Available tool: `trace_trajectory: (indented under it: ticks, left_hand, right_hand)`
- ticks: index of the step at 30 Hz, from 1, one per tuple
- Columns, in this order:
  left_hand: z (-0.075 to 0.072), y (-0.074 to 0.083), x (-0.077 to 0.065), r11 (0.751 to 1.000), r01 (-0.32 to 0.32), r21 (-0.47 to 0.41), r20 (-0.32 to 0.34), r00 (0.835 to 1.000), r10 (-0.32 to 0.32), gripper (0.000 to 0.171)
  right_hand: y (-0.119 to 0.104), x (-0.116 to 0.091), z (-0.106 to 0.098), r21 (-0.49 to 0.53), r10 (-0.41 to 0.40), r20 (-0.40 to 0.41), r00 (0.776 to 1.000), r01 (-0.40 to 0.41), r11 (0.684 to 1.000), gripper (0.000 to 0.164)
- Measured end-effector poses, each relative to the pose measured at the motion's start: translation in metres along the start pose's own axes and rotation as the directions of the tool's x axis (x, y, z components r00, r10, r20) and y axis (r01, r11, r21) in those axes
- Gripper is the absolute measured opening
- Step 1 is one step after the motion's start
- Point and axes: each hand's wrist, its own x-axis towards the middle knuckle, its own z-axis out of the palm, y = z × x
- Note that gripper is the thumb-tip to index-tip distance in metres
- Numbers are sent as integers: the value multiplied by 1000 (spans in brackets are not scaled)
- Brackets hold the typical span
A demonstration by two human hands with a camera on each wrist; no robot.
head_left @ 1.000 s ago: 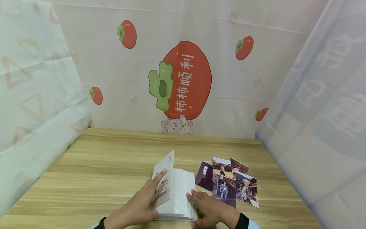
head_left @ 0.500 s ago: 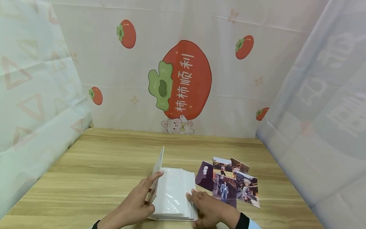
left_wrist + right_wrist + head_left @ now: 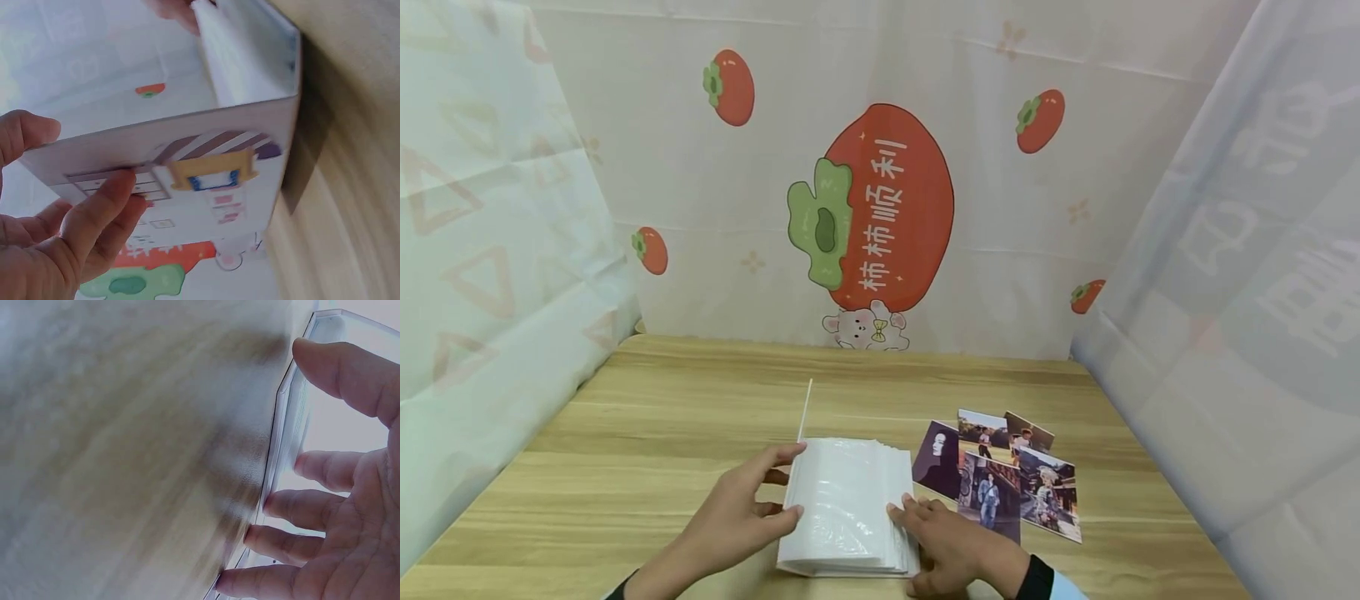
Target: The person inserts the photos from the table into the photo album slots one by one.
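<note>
One album [image 3: 844, 500] lay on the counter [image 3: 662, 417]; my left hand [image 3: 737, 504] pinched its raised cover [image 3: 209, 178]; my right hand [image 3: 949, 542], fingers extended, touched its right edge. A slipping pinch could have let the cover flop down.

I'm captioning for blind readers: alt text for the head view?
An open album lies on a table, a person's left grip holding its raised cover, right grip touching its right edge. Five photos lie to the right.
</note>
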Motion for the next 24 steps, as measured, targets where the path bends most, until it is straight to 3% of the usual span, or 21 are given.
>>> trace_trajectory:
  ticks: [4,7,12,15,17,21,24]
  left_hand:
    - [-17,5,-2,999,49,9,-38,998,-49,55]
    - [-32,7,-4,987,139,75,-64,989,-134,53]
    - [-54,5,-8,931,300,208,-57,954,-295,59]
    - [-61,-1,-9,893,361,267,-42,930,-364,58]
    - [-64,-6,-9,863,369,347,-37,924,-380,58]
    - [-65,-17,-12,791,340,508,-47,928,-369,62]
    - [-61,-25,-15,777,330,536,-47,930,-363,67]
  right_hand:
    - [0,1,1,1,-6,-2,1000,6,1000,85]
    - [0,1,1,-1,-10,-5,1000,10,1000,85]
    - [1,1,1,-7,-13,-6,1000,13,1000,85]
    - [2,0,1,-10,-11,-7,1000,11,1000,85]
    - [2,0,1,-6,-7,-7,1000,7,1000,86]
    - [2,1,2,-4,-7,-10,1000,7,1000,86]
    - [2,1,3,-4,-10,-14,1000,10,1000,86]
